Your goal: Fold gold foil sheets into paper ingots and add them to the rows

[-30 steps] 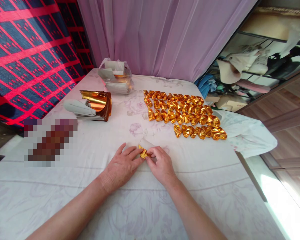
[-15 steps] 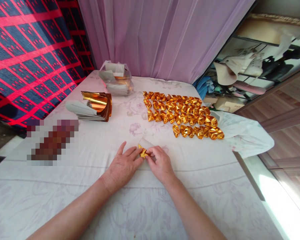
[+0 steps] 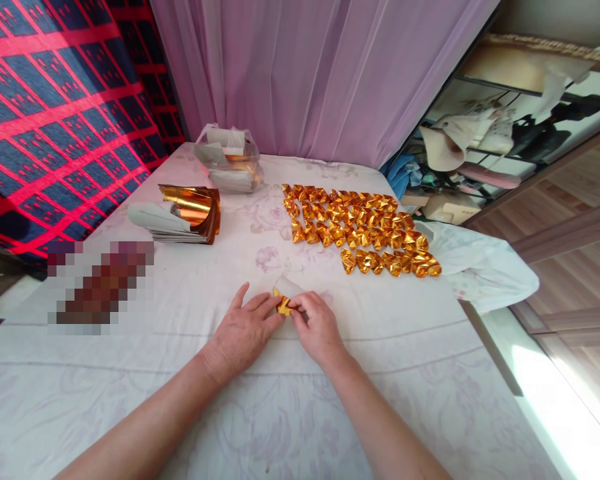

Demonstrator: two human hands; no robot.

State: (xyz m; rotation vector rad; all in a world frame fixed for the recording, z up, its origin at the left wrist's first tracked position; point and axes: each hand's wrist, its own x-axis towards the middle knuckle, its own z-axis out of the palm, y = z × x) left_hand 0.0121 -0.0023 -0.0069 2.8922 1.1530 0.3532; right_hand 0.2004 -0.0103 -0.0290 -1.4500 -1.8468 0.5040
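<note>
A small piece of gold foil paper [image 3: 283, 307], partly folded, with a pale back side showing, lies on the white flowered cloth between my two hands. My left hand [image 3: 245, 330] presses its left part with index finger and thumb, while the other fingers stretch out over the cloth. At its right edge my right hand [image 3: 321, 328] pinches the paper between thumb and curled fingers. My fingertips hide some of the folds. Beyond my hands, several folded gold foil ingots [image 3: 363, 237] stand in rows on the cloth.
A stack of gold foil sheets [image 3: 199, 205] curls open at the left, with a clear plastic bag [image 3: 231, 167] of more sheets behind. A pixelated patch [image 3: 103, 283] covers something at far left. On the right are a white plastic bag [image 3: 490, 267] and a cluttered shelf [image 3: 500, 137].
The whole view has shifted slightly, so things sit a little farther left. Both hands keep nearly the same hold on the gold foil paper.
</note>
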